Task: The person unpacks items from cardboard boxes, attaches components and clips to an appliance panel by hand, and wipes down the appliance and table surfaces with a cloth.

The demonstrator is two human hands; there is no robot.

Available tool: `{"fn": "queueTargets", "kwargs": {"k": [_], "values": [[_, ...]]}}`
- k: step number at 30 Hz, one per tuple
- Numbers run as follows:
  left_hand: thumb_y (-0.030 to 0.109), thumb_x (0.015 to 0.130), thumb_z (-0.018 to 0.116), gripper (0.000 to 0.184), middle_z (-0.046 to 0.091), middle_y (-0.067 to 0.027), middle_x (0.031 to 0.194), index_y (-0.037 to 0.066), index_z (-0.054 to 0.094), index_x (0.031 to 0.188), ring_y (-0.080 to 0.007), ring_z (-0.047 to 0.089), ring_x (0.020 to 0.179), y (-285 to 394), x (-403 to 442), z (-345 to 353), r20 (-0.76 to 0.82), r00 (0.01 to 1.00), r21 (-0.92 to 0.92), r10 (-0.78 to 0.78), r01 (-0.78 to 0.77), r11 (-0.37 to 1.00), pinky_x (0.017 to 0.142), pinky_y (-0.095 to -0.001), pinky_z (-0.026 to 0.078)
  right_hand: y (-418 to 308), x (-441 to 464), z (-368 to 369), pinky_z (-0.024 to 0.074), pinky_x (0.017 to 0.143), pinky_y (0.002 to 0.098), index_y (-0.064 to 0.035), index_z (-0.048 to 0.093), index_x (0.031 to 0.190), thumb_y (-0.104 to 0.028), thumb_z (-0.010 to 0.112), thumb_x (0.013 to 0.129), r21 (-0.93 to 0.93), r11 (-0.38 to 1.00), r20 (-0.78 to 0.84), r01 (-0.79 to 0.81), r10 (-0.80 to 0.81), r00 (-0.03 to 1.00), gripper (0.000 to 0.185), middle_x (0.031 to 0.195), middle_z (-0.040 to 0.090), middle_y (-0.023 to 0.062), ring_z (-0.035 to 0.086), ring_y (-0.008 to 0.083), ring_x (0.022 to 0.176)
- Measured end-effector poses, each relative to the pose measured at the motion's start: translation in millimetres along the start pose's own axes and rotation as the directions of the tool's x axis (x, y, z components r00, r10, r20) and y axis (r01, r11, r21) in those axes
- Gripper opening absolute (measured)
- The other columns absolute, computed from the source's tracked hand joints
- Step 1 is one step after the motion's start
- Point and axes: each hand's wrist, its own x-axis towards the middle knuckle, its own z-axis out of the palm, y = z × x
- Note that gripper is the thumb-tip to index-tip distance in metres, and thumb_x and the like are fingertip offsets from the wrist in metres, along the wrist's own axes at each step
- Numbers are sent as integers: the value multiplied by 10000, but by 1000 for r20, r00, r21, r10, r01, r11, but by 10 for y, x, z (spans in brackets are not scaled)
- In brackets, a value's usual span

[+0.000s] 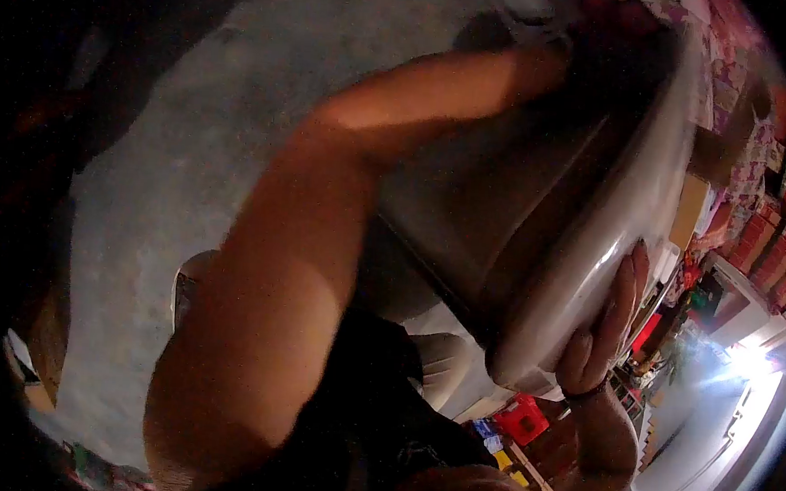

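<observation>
A large brown, glossy, curved panel with a rounded rim slants across the right half of the view; I cannot make out what kind of object it is. My right hand grips its lower right edge, thumb and fingers pressed against the shiny surface, with a dark band at the wrist. Beside the panel's darker inner side, a bare bent leg stretches up from the lower left. Its far end fades into shadow near the top. My left hand does not show.
Grey floor spreads over the left. Red printed boxes are stacked at the far right, near a bright lamp. A red item and small colourful packets lie behind my right forearm. The view's edges are very dark.
</observation>
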Motion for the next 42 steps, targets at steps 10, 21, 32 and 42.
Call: {"fn": "queueTargets", "kwargs": {"k": [10,21,32,42], "values": [[204,939,494,277,596,-119,1139,66,565,1169,-245,568,1049,-114,-269,-165,52,999,28,16,-17,999,891,-341,440,-57,27,10,224,1113,535,74,371,1381,-415,381,952,14,1000,-27,1,0,1000,650,1445,312,337,304,481,1351],[189,925,510,254,614,-121,1102,65,588,1133,-248,587,1012,-313,-990,-797,62,997,78,-56,52,996,862,-343,452,-69,31,11,212,1134,474,64,342,1415,-372,348,931,-35,999,3,-20,20,1000,652,1481,296,280,282,413,1383],[174,911,527,232,631,-124,1065,64,611,1097,-252,605,976,302,-584,-568,-55,997,26,-58,60,998,834,-345,464,28,96,109,243,1127,443,25,412,1393,-211,430,903,-18,992,-133,122,-123,983,544,1451,386,232,344,379,1360],[160,899,542,213,648,-126,1032,63,632,1065,-254,622,943,1065,-1749,-522,-106,943,34,-316,321,946,808,-347,475,-38,56,70,361,1044,457,22,526,1279,-166,521,919,-138,985,-299,99,-137,944,406,1308,531,203,481,341,1237]]}}
